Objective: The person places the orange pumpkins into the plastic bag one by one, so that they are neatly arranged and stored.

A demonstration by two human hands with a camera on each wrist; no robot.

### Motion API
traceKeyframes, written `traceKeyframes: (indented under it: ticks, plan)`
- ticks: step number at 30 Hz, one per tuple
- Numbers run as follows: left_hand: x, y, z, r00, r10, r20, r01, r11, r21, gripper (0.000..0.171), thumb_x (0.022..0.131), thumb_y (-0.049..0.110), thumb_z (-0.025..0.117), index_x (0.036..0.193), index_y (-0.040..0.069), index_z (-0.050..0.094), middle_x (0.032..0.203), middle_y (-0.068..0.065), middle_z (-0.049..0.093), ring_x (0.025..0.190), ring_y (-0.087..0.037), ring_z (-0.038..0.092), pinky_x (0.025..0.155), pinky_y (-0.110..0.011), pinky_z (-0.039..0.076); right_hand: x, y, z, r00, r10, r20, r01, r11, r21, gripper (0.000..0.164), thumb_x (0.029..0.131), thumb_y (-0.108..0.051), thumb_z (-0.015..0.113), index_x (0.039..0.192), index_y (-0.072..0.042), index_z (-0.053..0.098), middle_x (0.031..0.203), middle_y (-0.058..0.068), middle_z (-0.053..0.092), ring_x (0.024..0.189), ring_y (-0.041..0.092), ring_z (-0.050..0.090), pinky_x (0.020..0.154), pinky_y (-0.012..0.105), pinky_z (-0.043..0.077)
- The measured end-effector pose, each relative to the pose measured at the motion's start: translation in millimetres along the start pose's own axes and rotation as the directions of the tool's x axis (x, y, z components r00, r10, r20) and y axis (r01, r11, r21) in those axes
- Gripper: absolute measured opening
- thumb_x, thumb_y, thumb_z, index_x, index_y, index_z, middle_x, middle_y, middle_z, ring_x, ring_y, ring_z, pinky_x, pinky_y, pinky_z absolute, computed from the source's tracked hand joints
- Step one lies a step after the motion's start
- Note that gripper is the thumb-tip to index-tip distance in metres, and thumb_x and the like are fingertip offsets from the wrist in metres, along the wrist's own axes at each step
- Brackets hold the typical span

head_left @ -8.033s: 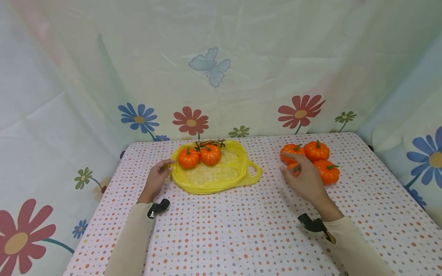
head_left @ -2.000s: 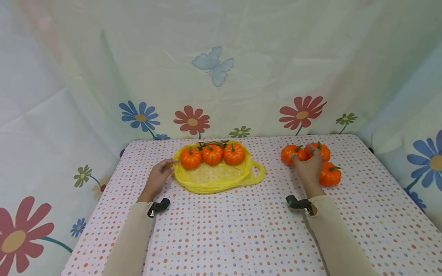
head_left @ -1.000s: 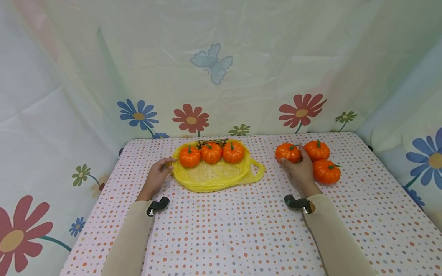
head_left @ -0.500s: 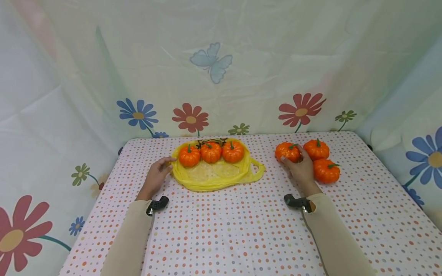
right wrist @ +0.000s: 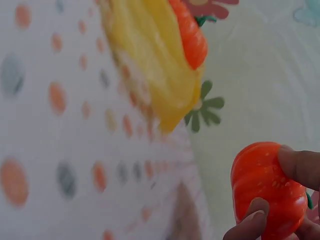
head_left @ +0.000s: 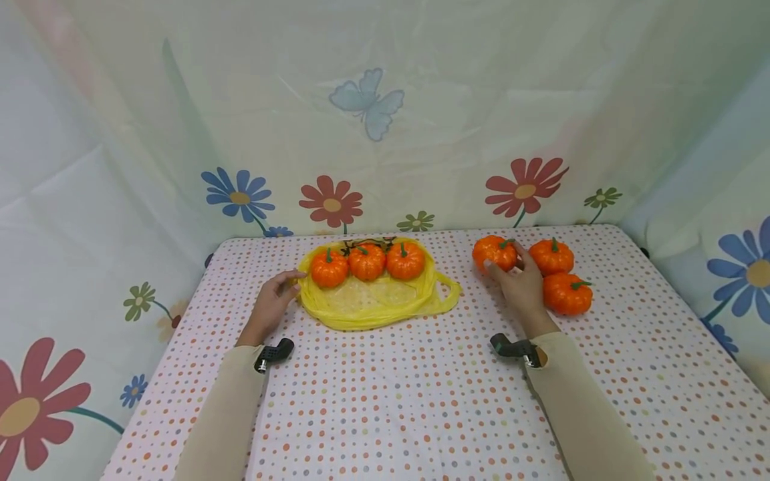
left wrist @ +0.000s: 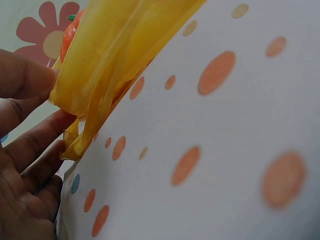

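A yellow plastic bag (head_left: 361, 318) lies spread on the table with its mouth up. Inside, three small orange pumpkins (head_left: 367, 262) with green stems sit in a row along the far side. My left hand (head_left: 272, 306) holds the bag's left rim, fingers on both sides of the film in the left wrist view. My right hand (head_left: 522, 287) grips another orange pumpkin (right wrist: 265, 187) between thumb and fingers, just above the table to the right of the bag. Two more pumpkins, one farther (head_left: 552, 256) and one nearer (head_left: 567, 294), stand right of that hand.
A white dotted cloth covers the table (head_left: 385, 401). Behind it hangs a flower-print curtain (head_left: 421, 120), which also rises at both sides. The bag's handle loop (head_left: 448, 292) points toward the right hand.
Since the earliest frame a third pumpkin has come into the bag. My right hand has gripped another pumpkin, drawn it left from the group and lifted it. My left hand stays at the rim.
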State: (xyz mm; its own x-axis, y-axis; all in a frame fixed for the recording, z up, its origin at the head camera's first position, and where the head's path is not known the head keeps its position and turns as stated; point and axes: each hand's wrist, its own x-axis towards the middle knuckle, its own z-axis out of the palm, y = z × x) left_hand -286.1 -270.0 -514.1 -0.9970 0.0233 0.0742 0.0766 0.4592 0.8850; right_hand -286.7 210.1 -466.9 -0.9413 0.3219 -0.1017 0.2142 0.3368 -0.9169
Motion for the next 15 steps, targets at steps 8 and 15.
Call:
traceKeyframes:
  ticks: [8,15]
  plan:
    - [1.4,0.8,-0.6,1.0,0.007,0.001,-0.007,1.0,-0.001,0.029,0.1,0.015,0.052,0.127,0.016,0.062,0.15,-0.008,0.048,0.148,-0.028,0.032,0.124,-0.049,0.022,-32,-44,18,0.98,-0.183,0.083,0.185,0.982,-0.028,0.085,0.09,-0.042,0.068,0.158,-0.028,0.018,0.155,0.016,0.034,0.08,0.019,0.054,0.066,0.016,0.052]
    - [0.1,0.7,0.3,1.0,0.007,-0.002,-0.007,1.0,0.018,0.03,0.099,0.015,0.053,0.128,0.018,0.061,0.151,-0.006,0.047,0.148,-0.026,0.031,0.125,-0.048,0.022,-62,-64,56,0.902,-0.334,0.272,0.356,0.934,-0.033,0.082,0.088,-0.035,0.073,0.155,-0.019,0.029,0.147,0.018,0.046,0.094,0.025,0.053,0.069,0.02,0.051]
